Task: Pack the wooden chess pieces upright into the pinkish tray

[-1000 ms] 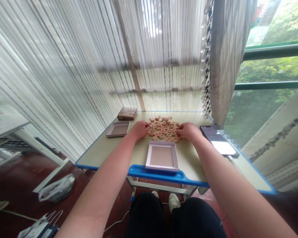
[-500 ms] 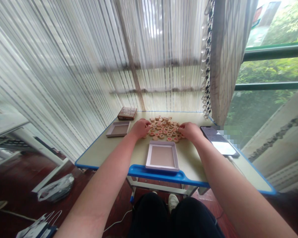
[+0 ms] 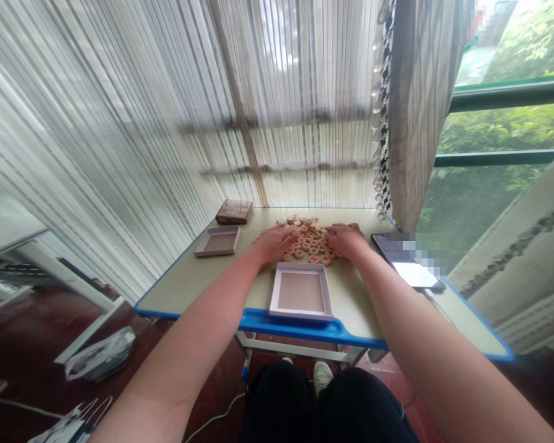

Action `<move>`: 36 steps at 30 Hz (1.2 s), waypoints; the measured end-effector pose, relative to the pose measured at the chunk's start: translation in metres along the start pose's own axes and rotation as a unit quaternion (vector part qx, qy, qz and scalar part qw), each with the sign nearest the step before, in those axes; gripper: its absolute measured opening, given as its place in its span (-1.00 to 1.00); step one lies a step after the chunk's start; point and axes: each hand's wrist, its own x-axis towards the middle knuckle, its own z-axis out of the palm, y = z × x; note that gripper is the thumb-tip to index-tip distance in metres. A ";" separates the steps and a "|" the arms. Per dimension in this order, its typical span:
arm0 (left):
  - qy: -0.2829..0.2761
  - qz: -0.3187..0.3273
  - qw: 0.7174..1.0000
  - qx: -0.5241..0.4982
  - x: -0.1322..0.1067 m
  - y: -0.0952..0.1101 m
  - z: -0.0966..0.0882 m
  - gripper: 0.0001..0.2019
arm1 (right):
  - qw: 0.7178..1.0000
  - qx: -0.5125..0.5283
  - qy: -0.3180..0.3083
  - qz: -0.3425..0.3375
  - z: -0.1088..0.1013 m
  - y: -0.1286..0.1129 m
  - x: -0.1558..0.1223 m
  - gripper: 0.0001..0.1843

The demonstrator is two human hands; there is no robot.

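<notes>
Round wooden Chinese chess pieces (image 3: 313,242) with red and dark characters lie heaped near the middle of the table. On the heap's left side rests my left hand (image 3: 277,242), fingers stretched over some pieces. My right hand (image 3: 345,239) lies against the right side, its fingers extended over the edge pieces. Neither hand grips a piece; those beneath the palms are hidden. Just in front of the heap stands an open shallow box tray (image 3: 329,289) with white walls and a bare bottom.
A second shallow box part (image 3: 216,253) sits at the table's left, with a brown box (image 3: 234,211) behind it. A smartphone (image 3: 404,261) lies on the right. The table (image 3: 175,289) has a blue edge; a fringed curtain (image 3: 305,184) hangs behind.
My left hand has moved right onto the pieces, and its fingers have flattened out. My right hand's fingers have also stretched out over the heap. The heap looks slightly narrower.
</notes>
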 end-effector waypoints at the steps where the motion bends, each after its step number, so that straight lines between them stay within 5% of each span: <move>1: -0.009 0.016 1.000 -0.004 -0.001 0.000 -0.001 -0.51 | 1.000 0.002 -0.017 -0.005 0.001 0.000 0.000 -0.57; 11: 0.069 -0.015 0.998 0.002 -0.005 0.005 -0.011 -0.53 | 0.994 0.071 0.026 0.078 -0.003 0.000 -0.005 -0.60; 18: -0.004 0.036 0.999 -0.039 -0.004 0.008 -0.008 -0.55 | 0.995 0.047 0.038 0.084 -0.003 0.004 -0.004 -0.63; 21: -0.002 0.030 0.999 -0.038 -0.004 0.009 -0.010 -0.56 | 0.996 0.035 0.058 0.065 -0.006 0.008 -0.003 -0.65; 24: 0.005 0.011 0.999 -0.039 -0.005 0.009 -0.012 -0.59 | 0.987 0.065 0.086 0.115 -0.014 0.011 -0.003 -0.60; 32: 0.030 0.016 0.997 -0.066 -0.008 0.009 -0.013 -0.61 | 0.981 0.022 -0.051 0.187 -0.025 0.015 -0.012 -0.66; 36: 0.051 0.005 0.997 -0.066 -0.008 0.004 -0.009 -0.64 | 0.992 0.031 -0.019 0.117 -0.020 0.013 -0.012 -0.63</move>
